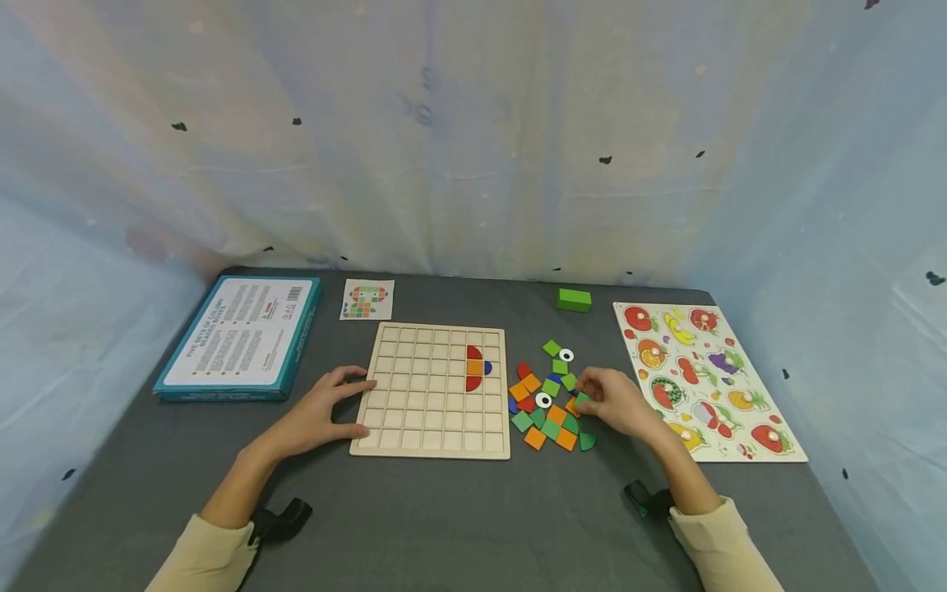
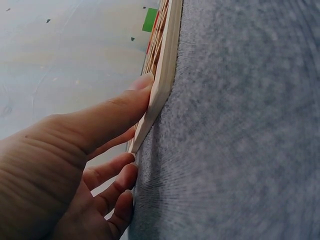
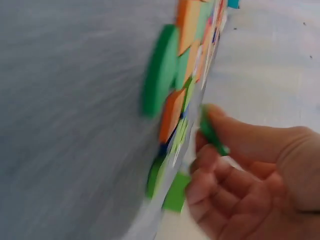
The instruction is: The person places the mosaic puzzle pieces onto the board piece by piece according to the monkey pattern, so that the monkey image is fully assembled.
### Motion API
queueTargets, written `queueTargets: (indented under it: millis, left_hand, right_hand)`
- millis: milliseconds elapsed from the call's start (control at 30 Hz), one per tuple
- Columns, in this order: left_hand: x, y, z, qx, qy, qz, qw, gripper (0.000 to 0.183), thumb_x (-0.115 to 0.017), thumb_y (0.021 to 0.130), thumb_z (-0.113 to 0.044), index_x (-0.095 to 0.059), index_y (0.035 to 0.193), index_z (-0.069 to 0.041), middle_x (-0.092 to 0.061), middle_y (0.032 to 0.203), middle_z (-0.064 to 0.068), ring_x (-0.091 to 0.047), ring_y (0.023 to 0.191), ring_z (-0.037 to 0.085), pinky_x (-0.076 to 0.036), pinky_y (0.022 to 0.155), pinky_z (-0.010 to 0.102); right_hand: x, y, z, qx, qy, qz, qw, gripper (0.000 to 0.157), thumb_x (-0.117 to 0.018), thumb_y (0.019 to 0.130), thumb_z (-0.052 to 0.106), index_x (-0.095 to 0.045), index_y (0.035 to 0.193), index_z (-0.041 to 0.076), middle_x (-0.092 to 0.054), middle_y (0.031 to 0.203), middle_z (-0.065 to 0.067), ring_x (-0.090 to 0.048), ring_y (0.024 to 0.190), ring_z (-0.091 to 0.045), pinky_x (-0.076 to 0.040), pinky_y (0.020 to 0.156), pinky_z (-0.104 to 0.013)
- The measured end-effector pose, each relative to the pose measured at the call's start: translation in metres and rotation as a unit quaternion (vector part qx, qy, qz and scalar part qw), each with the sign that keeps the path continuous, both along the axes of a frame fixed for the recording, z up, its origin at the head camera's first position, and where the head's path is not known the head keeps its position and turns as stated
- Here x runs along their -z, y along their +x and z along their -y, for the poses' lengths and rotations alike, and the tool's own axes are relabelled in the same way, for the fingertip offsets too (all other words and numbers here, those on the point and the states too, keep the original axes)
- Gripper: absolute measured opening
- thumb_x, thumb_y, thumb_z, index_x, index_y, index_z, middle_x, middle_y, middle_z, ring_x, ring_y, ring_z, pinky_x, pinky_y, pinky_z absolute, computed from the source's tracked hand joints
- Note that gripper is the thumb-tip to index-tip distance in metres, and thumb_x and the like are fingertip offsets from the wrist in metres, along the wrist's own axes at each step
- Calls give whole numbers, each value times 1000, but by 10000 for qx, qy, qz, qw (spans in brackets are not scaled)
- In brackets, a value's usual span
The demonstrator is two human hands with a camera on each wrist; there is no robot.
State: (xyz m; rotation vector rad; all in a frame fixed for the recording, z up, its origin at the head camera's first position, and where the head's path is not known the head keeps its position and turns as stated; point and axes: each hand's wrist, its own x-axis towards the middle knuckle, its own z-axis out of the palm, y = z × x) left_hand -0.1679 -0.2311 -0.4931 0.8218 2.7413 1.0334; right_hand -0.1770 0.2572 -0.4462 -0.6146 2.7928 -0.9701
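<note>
A wooden grid board (image 1: 422, 398) lies flat in the middle of the table. Near its right side sit two red curved pieces, an orange square (image 1: 474, 367) and a blue rounded piece (image 1: 487, 367). My left hand (image 1: 321, 413) rests at the board's left edge, thumb near the front corner; in the left wrist view the thumb (image 2: 117, 107) touches the wooden rim. Over the right side of a loose pile of coloured pieces (image 1: 556, 413), my right hand (image 1: 617, 400) pinches a small green piece (image 3: 212, 134) between thumb and fingers. Its full outline is partly covered.
A teal-edged box (image 1: 233, 333) lies at the left, with a small pattern card (image 1: 367, 299) beside it. A green block (image 1: 573, 300) stands at the back. At the right lies a fruit picture board (image 1: 710, 382), partly behind the right hand and forearm.
</note>
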Motion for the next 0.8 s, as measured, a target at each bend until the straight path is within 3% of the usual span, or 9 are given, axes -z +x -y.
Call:
queueTargets:
  millis: [100,233,367,467,600,800]
  left_hand:
    - [0,0,0,12,18,0,10000,75,-81,83,-38,-53,144,-4,-38,148,19,-33,135,45,-36,97,67]
    - [1,0,-2,27,31,22,10000,75,-81,84,-39,-53,144,-5,-37,149,19,-32,135,45,-35,97,67]
    - [1,0,-3,2,48,25,10000,75,-81,84,-38,-53,144,-4,-37,148,19,-32,135,45,-35,97,67]
    - [0,1,-3,-12,57,22,10000,75,-82,83,-37,-53,144,-4,-38,148,20,-32,134,46,-35,97,68]
    - [-1,1,-2,10,55,19,10000,74,-82,83,-36,-53,144,-3,-38,148,20,-32,134,46,-35,97,68]
    - [-1,1,-1,27,82,46,10000,74,-82,83,-36,-53,144,-3,-37,148,19,-32,135,46,-35,97,68]
  right_hand:
    - [0,-13,21,-294,-405,-13,9987,14,-73,88,-1,-68,101,-2,-65,87,-8,-56,72,-16,-47,68,-31]
    - [-4,-29,61,-732,-848,293,9933,17,-66,93,-3,-69,110,-4,-68,104,-16,-63,86,-22,-52,77,-34]
    - [-6,-45,102,-1091,-1081,426,9872,19,-63,93,-5,-70,111,-5,-66,99,-14,-63,75,-22,-52,68,-31]
    - [-4,-55,127,-1318,-1025,498,9847,19,-63,92,-6,-71,109,-6,-63,91,-11,-58,66,-17,-47,62,-27]
    - [1,-64,150,-1420,-785,653,9846,18,-65,91,-6,-72,107,-3,-62,85,-8,-53,68,-14,-45,66,-25]
    - [6,-62,164,-1329,-349,413,9897,11,-70,90,-3,-71,99,3,-62,82,-4,-56,75,-15,-47,72,-29]
